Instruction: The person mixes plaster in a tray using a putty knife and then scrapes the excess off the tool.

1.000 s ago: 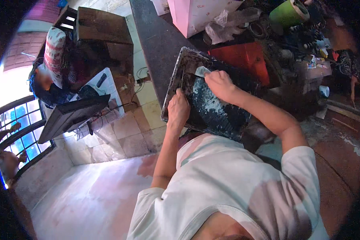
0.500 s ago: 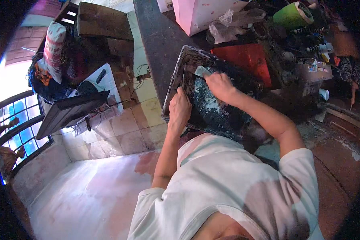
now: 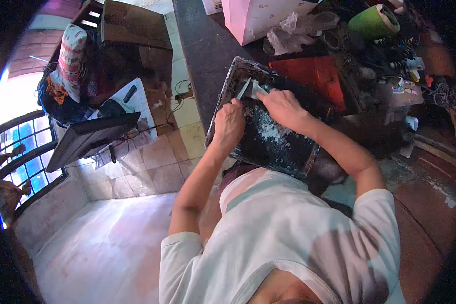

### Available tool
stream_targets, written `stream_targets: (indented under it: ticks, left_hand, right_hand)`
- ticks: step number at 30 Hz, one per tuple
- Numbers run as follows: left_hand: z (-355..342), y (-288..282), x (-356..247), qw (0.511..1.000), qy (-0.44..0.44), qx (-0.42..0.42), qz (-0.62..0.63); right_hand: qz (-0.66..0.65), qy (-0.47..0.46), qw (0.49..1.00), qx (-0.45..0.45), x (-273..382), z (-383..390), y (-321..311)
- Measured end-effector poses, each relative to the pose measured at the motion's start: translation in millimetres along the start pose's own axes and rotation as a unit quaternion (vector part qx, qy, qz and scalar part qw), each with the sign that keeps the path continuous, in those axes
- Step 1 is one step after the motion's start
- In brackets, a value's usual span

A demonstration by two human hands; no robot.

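A shallow black rectangular tray (image 3: 283, 157) with a worn pale rim lies tilted in front of me. Whitish, flaky patches cover part of its inner face. My left hand (image 3: 230, 122) is closed around a thin tool with a narrow, knife-like metal blade (image 3: 244, 88), which points up over the tray's far left corner. Close beside that blade, my right hand (image 3: 287, 109) pinches a small flat whitish piece (image 3: 256, 91); whether it is a scraper or a folded scrap cannot be made out. The two held things nearly meet or touch.
Beyond the tray, a dark table (image 3: 200, 55) carries a white and pink box (image 3: 253, 20), a crumpled plastic bag (image 3: 294, 33) and a red panel (image 3: 309, 76). A green cylinder (image 3: 372, 23) and clutter lie right. Left stand a monitor (image 3: 93, 139) and a chair (image 3: 131, 25).
My left hand has lifted off the tray's left side and turned its blade toward the whitish piece. My right hand has shifted slightly right.
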State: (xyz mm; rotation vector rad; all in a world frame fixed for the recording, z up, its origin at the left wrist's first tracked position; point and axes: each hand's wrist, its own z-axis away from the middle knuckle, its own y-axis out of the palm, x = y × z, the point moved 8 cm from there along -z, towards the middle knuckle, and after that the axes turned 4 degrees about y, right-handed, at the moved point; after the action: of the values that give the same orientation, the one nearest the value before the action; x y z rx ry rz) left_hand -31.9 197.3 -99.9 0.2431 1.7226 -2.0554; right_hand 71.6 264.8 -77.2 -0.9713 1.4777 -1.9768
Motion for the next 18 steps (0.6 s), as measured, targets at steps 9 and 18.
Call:
stream_targets:
  ticks: [9,18]
  left_hand:
    - [-8.2,-14.9,-5.3,0.998,0.03,0.028,-0.05]
    - [4.9,-2.8,12.9,0.998,-0.056,0.019,-0.007]
  right_hand:
    - [-0.033,0.003,0.998,0.047,-26.3,-7.4,-5.6]
    - [-0.161,-0.014,0.987,-0.007,-33.5,-5.2,10.7]
